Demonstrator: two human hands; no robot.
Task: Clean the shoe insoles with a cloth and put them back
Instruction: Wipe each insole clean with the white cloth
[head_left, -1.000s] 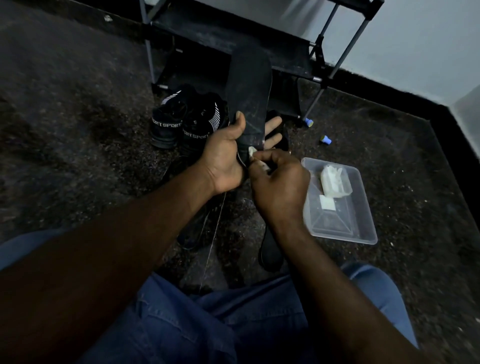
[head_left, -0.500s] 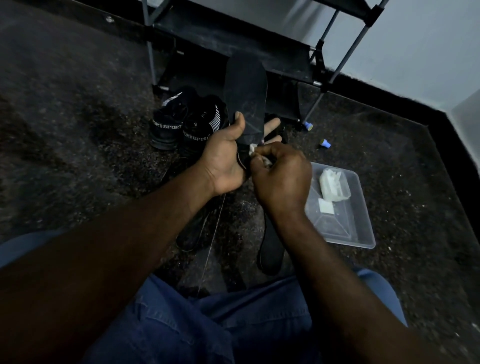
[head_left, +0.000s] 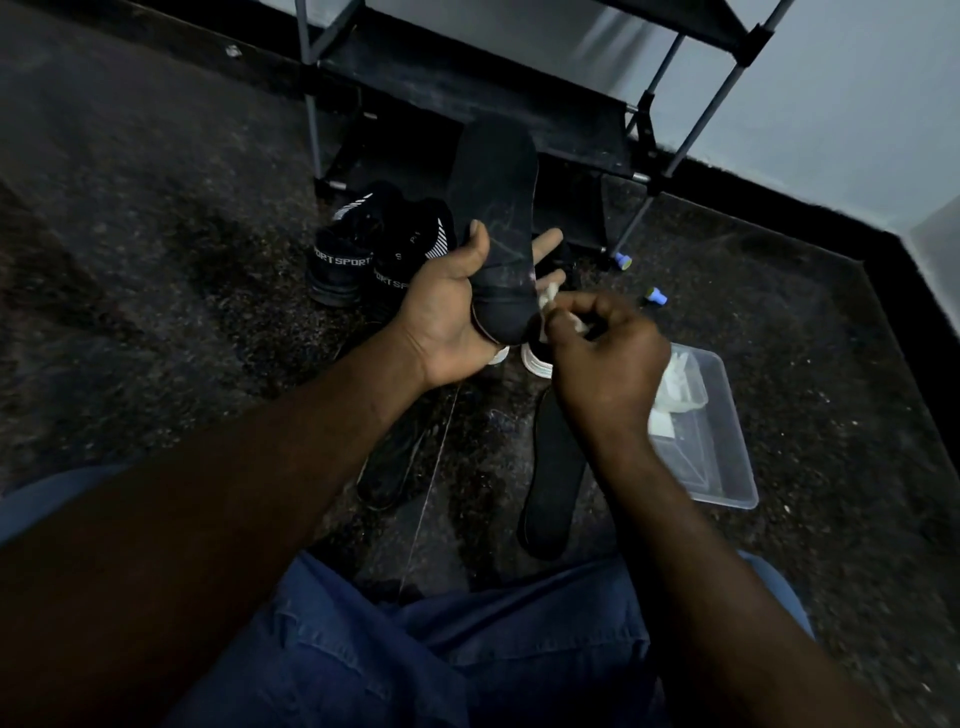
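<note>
I judge this the wiping step. My left hand (head_left: 447, 317) fingers curl round the heel of the insole (head_left: 496, 208), held upright before the rack (head_left: 467, 88). My right hand (head_left: 610, 358) fingers pinch the cloth (head_left: 550, 300) beside that heel. Next I'd stroke toeward.

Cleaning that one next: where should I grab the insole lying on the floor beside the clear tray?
Probably pinch the floor insole by its near rounded end, coming from your side: it lies flat, and its far end is hidden behind the right hand.
</note>
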